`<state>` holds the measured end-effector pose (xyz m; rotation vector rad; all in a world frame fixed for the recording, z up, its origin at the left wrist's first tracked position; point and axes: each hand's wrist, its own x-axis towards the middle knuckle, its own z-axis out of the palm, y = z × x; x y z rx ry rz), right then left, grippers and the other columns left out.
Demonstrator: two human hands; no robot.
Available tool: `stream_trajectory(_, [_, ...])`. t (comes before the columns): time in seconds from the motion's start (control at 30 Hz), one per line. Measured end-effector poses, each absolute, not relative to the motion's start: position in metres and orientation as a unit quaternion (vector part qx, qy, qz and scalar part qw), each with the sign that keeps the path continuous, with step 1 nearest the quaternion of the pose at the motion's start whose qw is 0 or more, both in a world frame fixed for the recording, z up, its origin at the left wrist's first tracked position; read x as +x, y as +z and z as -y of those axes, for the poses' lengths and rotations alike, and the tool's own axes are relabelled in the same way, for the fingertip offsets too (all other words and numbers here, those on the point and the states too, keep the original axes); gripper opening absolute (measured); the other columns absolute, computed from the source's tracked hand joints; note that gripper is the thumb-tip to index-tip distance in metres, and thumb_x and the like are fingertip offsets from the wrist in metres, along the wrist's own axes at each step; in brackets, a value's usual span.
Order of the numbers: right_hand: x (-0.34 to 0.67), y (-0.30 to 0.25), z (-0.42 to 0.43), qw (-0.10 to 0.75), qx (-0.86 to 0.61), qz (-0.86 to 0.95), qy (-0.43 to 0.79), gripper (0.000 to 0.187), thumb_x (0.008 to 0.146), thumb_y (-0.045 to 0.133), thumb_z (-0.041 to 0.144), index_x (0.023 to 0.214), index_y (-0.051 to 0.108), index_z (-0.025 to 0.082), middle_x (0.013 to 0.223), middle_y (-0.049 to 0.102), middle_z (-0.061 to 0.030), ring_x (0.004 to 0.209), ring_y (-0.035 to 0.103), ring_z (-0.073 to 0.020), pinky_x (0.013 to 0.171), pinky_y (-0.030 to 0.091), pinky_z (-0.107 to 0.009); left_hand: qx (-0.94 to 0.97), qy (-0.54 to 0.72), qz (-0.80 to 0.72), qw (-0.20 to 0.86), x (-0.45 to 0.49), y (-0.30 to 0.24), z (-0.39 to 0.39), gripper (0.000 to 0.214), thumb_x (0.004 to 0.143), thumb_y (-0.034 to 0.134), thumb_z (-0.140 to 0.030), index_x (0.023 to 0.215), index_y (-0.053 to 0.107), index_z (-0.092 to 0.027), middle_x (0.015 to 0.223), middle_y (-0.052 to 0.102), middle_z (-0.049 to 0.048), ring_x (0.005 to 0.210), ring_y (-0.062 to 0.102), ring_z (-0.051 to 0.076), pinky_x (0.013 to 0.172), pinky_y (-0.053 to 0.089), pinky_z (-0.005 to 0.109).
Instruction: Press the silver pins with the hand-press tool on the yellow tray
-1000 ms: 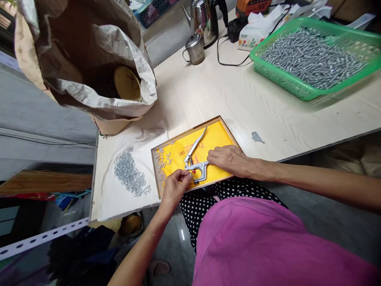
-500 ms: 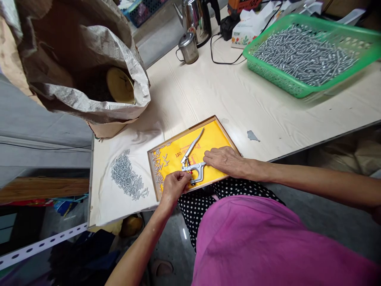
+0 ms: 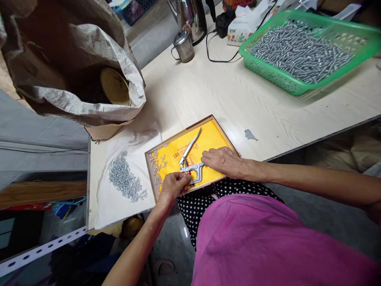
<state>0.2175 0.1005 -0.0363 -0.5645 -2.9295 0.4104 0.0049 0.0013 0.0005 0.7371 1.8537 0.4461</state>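
A pair of silver snap-fastener pliers [image 3: 195, 169] lies over a shallow tray [image 3: 218, 123] with a yellow lining. One long handle points up and away, and a dark spring and a red part show near the jaw. My right hand [image 3: 223, 161] is closed on the right end of the pliers' frame. At the jaw, my left hand [image 3: 175, 184] has thumb and fingers pinched together; whatever sits between them is too small to make out. Small metal pins [image 3: 156, 169] lie scattered along the tray's left side.
Left of the tray, a heap of metal pins [image 3: 123, 176] rests on white cloth. A large open sack [image 3: 116, 119] stands behind it, with a round yellowish container [image 3: 114, 85] inside. A green basket [image 3: 268, 77] of metal pins, a metal cup [image 3: 183, 47] and a kettle [image 3: 193, 18] stand farther back.
The whole view has shifted slightly. Both hands keep nearly the same places at the pliers, the left still pinched at the jaw.
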Motion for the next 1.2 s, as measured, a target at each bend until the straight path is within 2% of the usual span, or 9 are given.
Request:
stream_trajectory(0.3, [0.215, -0.042, -0.1, 0.07, -0.184, 0.972, 0.13, 0.019, 0.093, 0.047, 0.002, 0.101, 0.057, 0.016, 0.097, 0.066, -0.0083, 0.082, 0.054, -0.0198, 0.058, 0.021, -0.034, 0.337, 0.164, -0.781, 0.5, 0.0, -0.003, 0.003, 0.033, 0.071, 0.075, -0.047, 0.064, 0.065, -0.016, 0.047, 0.056, -0.0026, 0.037, 0.046, 0.008, 0.04, 0.032, 0.02])
stream_trajectory(0.5, [0.216, -0.052, -0.098, 0.084, -0.182, 0.97, 0.137, 0.022, 0.092, 0.05, 0.004, 0.106, 0.057, 0.018, 0.102, 0.066, -0.009, 0.086, 0.054, -0.0209, 0.062, 0.027, -0.033, 0.352, 0.137, -0.78, 0.5, 0.0, -0.003, 0.003, 0.038, 0.069, 0.075, -0.052, 0.061, 0.064, -0.017, 0.044, 0.053, -0.0027, 0.037, 0.042, 0.008, 0.041, 0.029, 0.021])
stream_trajectory(0.57, [0.217, -0.051, -0.101, 0.081, -0.181, 0.97, 0.142, 0.016, 0.094, 0.052, 0.01, 0.107, 0.058, 0.019, 0.106, 0.066, -0.0089, 0.09, 0.055, -0.0215, 0.065, 0.032, -0.033, 0.351, 0.136, -0.775, 0.508, 0.0, -0.004, 0.003, 0.041, 0.066, 0.077, -0.056, 0.06, 0.064, -0.017, 0.045, 0.052, -0.0028, 0.039, 0.04, 0.008, 0.042, 0.027, 0.021])
stream_trajectory(0.63, [0.219, -0.047, -0.108, 0.075, -0.179, 0.971, 0.141, 0.013, 0.098, 0.057, 0.026, 0.108, 0.06, 0.019, 0.114, 0.065, -0.0104, 0.097, 0.056, -0.0239, 0.071, 0.039, -0.034, 0.35, 0.136, -0.773, 0.511, 0.0, -0.005, 0.004, 0.045, 0.063, 0.077, -0.059, 0.06, 0.064, -0.016, 0.046, 0.052, -0.0026, 0.041, 0.039, 0.008, 0.043, 0.027, 0.022])
stream_trajectory(0.73, [0.221, -0.039, -0.127, 0.095, -0.166, 0.975, 0.109, 0.054, 0.09, 0.068, 0.053, 0.126, 0.058, 0.014, 0.141, 0.054, -0.0184, 0.121, 0.051, -0.0336, 0.091, 0.045, -0.044, 0.348, 0.14, -0.776, 0.507, 0.001, -0.003, 0.004, 0.05, 0.059, 0.076, -0.064, 0.062, 0.064, -0.016, 0.048, 0.053, -0.002, 0.043, 0.039, 0.008, 0.045, 0.026, 0.022])
stream_trajectory(0.83, [0.22, -0.039, -0.148, 0.115, -0.143, 0.98, 0.078, 0.087, 0.08, 0.073, 0.064, 0.145, 0.046, 0.014, 0.155, 0.041, -0.0199, 0.141, 0.033, -0.0417, 0.109, 0.036, -0.055, 0.342, 0.138, -0.783, 0.501, 0.004, 0.0, 0.004, 0.054, 0.056, 0.075, -0.067, 0.064, 0.065, -0.015, 0.048, 0.052, -0.0026, 0.044, 0.038, 0.008, 0.046, 0.025, 0.023])
stream_trajectory(0.9, [0.217, -0.043, -0.158, 0.102, -0.127, 0.984, 0.077, 0.092, 0.077, 0.073, 0.067, 0.148, 0.043, 0.017, 0.154, 0.043, -0.0179, 0.144, 0.029, -0.043, 0.113, 0.031, -0.058, 0.341, 0.135, -0.786, 0.497, 0.006, 0.003, 0.004, 0.054, 0.055, 0.075, -0.067, 0.064, 0.066, -0.015, 0.047, 0.051, -0.0033, 0.044, 0.038, 0.008, 0.046, 0.025, 0.023])
stream_trajectory(1.03, [0.206, -0.047, -0.168, 0.064, -0.123, 0.986, 0.097, 0.093, 0.073, 0.074, 0.069, 0.144, 0.048, 0.016, 0.14, 0.053, -0.0173, 0.133, 0.041, -0.0407, 0.11, 0.034, -0.057, 0.339, 0.132, -0.793, 0.488, 0.008, 0.004, 0.004, 0.053, 0.055, 0.074, -0.067, 0.062, 0.065, -0.015, 0.047, 0.051, -0.0032, 0.044, 0.036, 0.008, 0.047, 0.023, 0.024])
stream_trajectory(1.2, [0.199, -0.04, -0.165, 0.044, -0.142, 0.984, 0.097, 0.081, 0.072, 0.075, 0.07, 0.125, 0.059, 0.011, 0.121, 0.058, -0.0167, 0.112, 0.048, -0.0355, 0.098, 0.04, -0.05, 0.336, 0.129, -0.794, 0.49, 0.008, 0.003, 0.005, 0.054, 0.054, 0.075, -0.068, 0.061, 0.064, -0.016, 0.047, 0.051, -0.0031, 0.045, 0.038, 0.008, 0.048, 0.024, 0.024])
